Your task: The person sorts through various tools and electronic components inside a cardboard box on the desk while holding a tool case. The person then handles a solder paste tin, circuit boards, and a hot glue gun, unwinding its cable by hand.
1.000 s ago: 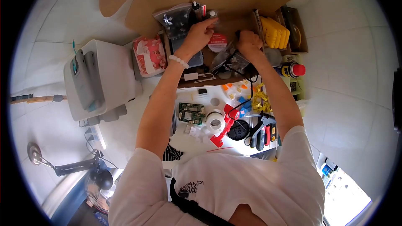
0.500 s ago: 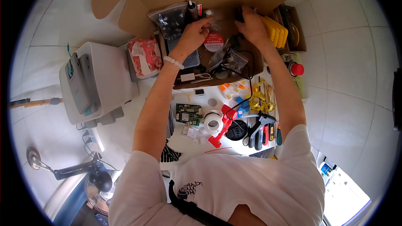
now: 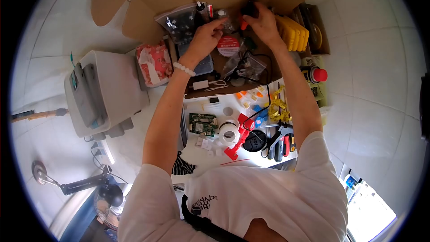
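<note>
My right hand [image 3: 265, 26] is at the back right inside the cardboard box [image 3: 192, 93], its fingers closed on a black object with a red part [image 3: 244, 22]; its exact kind is unclear. Over the left half of the box hovers my left hand [image 3: 205, 40], index finger stretched out and nothing visible in it. Near its fingertips are a dark tube with a pale tip [image 3: 202, 10], a small white-capped bottle [image 3: 221, 14] and a round red-and-white labelled tin [image 3: 228, 45]. A clear bag of dark small parts [image 3: 179, 20] lies behind that hand.
Yellow plastic cases [image 3: 293, 33] stand at the box's right side. A black cable [image 3: 268, 96] hangs over the front edge. On the table are a green circuit board [image 3: 203, 124], a white tape roll [image 3: 229, 133], a red clamp-like piece [image 3: 239, 139] and several hand tools [image 3: 278, 150].
My right hand has shifted slightly left and up, and the black-and-red object in it now shows more clearly. My left hand has barely moved.
</note>
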A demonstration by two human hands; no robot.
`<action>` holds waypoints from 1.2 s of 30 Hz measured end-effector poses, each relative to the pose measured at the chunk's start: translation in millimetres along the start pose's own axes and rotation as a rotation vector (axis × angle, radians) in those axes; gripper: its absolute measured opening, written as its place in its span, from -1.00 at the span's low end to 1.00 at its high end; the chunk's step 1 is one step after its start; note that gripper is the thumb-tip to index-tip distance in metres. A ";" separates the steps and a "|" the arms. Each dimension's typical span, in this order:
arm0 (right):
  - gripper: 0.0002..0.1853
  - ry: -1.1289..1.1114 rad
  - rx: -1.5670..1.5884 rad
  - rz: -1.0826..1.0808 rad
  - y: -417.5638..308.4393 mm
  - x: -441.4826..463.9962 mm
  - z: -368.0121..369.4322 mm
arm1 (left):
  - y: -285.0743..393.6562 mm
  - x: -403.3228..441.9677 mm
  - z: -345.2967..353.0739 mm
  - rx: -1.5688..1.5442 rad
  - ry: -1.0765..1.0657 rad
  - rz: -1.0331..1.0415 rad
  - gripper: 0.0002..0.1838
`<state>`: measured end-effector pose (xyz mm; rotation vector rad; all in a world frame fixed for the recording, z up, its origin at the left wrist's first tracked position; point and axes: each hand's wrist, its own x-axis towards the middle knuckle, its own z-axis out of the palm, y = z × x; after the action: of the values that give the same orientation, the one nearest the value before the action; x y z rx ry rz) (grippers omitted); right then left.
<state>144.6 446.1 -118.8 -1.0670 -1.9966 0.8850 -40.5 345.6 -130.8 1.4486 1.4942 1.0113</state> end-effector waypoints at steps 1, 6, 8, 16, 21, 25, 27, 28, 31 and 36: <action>-0.48 -0.037 0.073 -0.023 2.9 0.5 -2.3 | 0.8 0.5 0.7 -0.002 -0.002 0.002 -0.54; -0.52 -0.076 0.083 0.051 6.4 0.3 -8.0 | -0.2 1.1 2.1 -0.046 0.002 0.000 -0.54; -0.53 -0.098 0.119 0.084 2.9 -1.3 -6.0 | -1.4 1.1 2.3 -0.041 0.005 0.006 -0.54; -0.65 0.010 0.028 0.355 -4.2 -14.9 26.1 | 2.1 0.9 0.1 -0.025 -0.031 -0.015 -0.52; -0.68 -0.026 0.127 0.215 7.8 -13.1 30.5 | 4.0 1.1 -2.4 0.018 -0.047 -0.040 -0.54; -0.68 -0.107 0.033 0.135 16.2 -5.3 31.4 | 1.7 -0.1 -2.2 -0.045 -0.035 -0.018 -0.54; -0.66 -0.033 0.104 0.165 20.8 -7.3 41.1 | 5.2 -0.7 -3.2 -0.074 -0.036 -0.034 -0.55; -0.65 0.040 0.170 0.194 22.7 -8.1 44.8 | 8.1 -1.0 -4.2 -0.073 -0.039 -0.032 -0.55; -0.64 0.075 -0.033 0.229 12.6 -11.5 47.1 | 7.1 -2.8 -4.3 -0.060 -0.049 -0.028 -0.56; -0.69 0.072 0.033 0.229 4.8 -11.5 44.3 | 4.2 -2.2 -5.5 -0.078 -0.026 -0.002 -0.59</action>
<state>115.2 427.5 -148.8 -1.3081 -1.8190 0.9794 -44.1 343.4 -124.9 1.3995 1.4222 1.0346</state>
